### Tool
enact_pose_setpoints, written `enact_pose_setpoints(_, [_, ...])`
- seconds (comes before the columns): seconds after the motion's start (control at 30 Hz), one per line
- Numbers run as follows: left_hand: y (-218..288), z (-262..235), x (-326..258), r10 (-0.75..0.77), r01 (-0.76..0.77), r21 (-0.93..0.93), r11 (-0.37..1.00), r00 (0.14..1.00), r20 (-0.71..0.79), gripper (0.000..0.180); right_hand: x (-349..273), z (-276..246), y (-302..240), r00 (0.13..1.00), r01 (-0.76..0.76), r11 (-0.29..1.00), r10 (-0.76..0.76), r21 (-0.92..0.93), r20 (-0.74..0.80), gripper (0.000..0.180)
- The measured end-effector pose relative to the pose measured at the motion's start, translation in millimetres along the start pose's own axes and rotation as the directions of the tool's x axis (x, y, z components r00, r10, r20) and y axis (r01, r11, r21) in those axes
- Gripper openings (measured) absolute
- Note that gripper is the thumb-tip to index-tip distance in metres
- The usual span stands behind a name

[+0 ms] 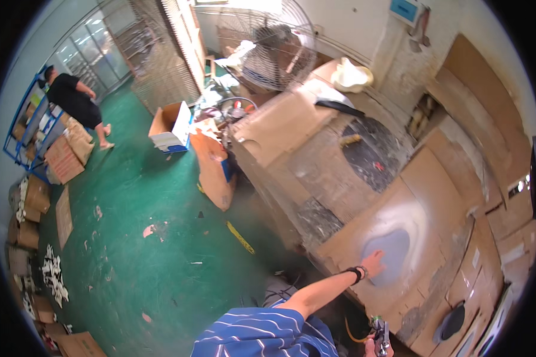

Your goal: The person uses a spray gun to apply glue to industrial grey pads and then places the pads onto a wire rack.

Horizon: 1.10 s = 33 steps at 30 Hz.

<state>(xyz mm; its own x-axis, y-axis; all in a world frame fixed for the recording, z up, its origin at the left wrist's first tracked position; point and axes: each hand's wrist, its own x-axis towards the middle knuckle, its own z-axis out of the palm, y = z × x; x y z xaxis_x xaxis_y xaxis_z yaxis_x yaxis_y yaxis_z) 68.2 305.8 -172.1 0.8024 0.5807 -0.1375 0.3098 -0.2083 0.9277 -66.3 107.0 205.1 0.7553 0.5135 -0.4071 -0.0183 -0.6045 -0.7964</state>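
Observation:
My left hand, with a dark band at the wrist, reaches over the cardboard-covered table and rests its fingers, which look apart, at the left edge of a flat, rounded grey piece. A whitish halo marks the cardboard around that piece. At the lower edge, my right hand is closed around a metal spray gun. An orange-brown hose curves beside the gun. The lower part of the right hand is cut off by the picture's edge.
A dark pad lies near the table's right front. Cardboard panels stand along its right side. A large wire-caged fan stands beyond the table. Left of it are an open box and brown cardboard. A person walks far left near a blue rack.

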Motion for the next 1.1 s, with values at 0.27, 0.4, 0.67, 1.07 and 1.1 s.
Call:
enact_pose_setpoints(0.27, [11, -52, 0, -0.010, 0.016, -0.024, 1.000, 0.977, 0.213, 0.038, 35, 10, -1, 0.989, 0.091, 0.994, -0.083, -0.064, 0.124, 0.043])
enact_pose_setpoints(0.4, [-26, -64, -12, -0.245, 0.216, 0.122, 0.969, 0.770, 0.589, 0.042, 52, 11, 5, 0.985, 0.074, 0.992, -0.057, -0.098, 0.162, 0.042])
enact_pose_setpoints(0.67, [-47, -101, -57, -0.133, -0.159, 0.341, 0.926, 0.709, 0.693, 0.057, 38, 30, -26, 0.995, 0.103, 0.993, -0.102, 0.050, -0.021, 0.047])
enact_pose_setpoints(1.07, [-106, -148, -29, -0.268, 0.412, -0.075, 0.908, 0.708, 0.653, 0.056, 6, -2, -1, 0.864, 0.122, 0.985, -0.165, -0.121, -0.475, 0.046])
enact_pose_setpoints(1.1, [-101, -156, -27, -0.302, 0.406, -0.021, 0.914, 0.712, 0.634, 0.055, 4, -2, -2, 0.837, 0.138, 0.976, -0.205, -0.166, -0.508, 0.046])
